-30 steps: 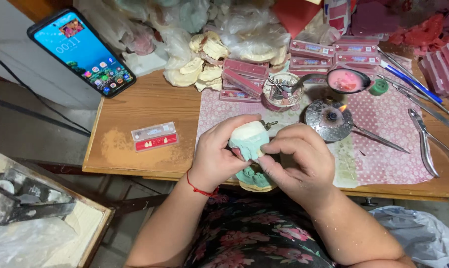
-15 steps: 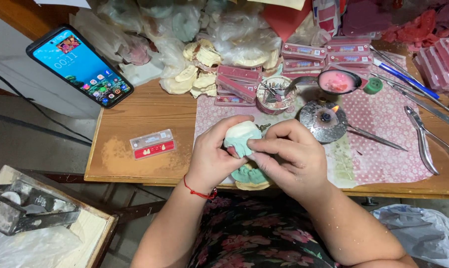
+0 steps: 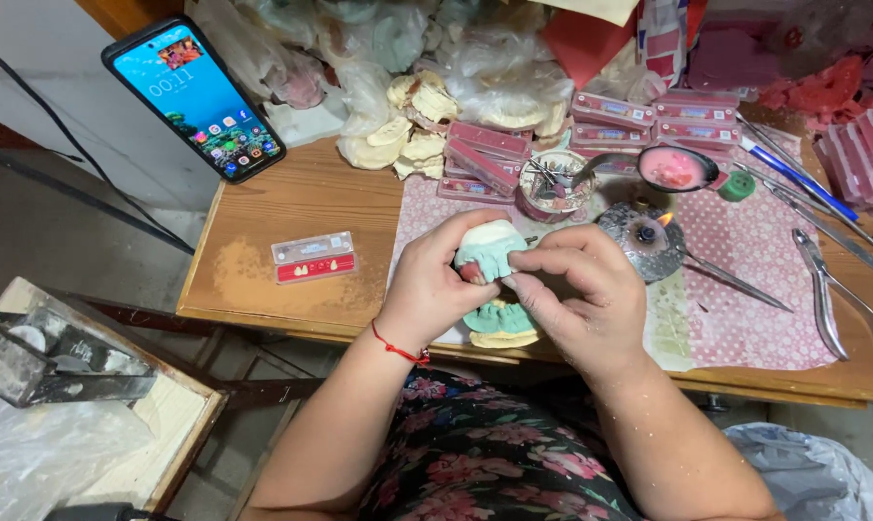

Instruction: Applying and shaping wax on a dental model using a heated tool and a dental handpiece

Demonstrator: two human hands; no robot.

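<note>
Wooden worktable (image 3: pixel 291 207) with a worn, dusty top, partly covered by a pink patterned cloth (image 3: pixel 755 289), cluttered along the back with crumpled plastic bags (image 3: pixel 475 48) and stacked pink boxes (image 3: pixel 649 116). Pale wall (image 3: pixel 60 106) at upper left with a dark cable (image 3: pixel 79 188) running down it, grey floor (image 3: pixel 69 241) below. Lower left, a small light wooden stand (image 3: pixel 171 415) carrying a dark metal device (image 3: pixel 41 362), with even, soft light throughout.
</note>
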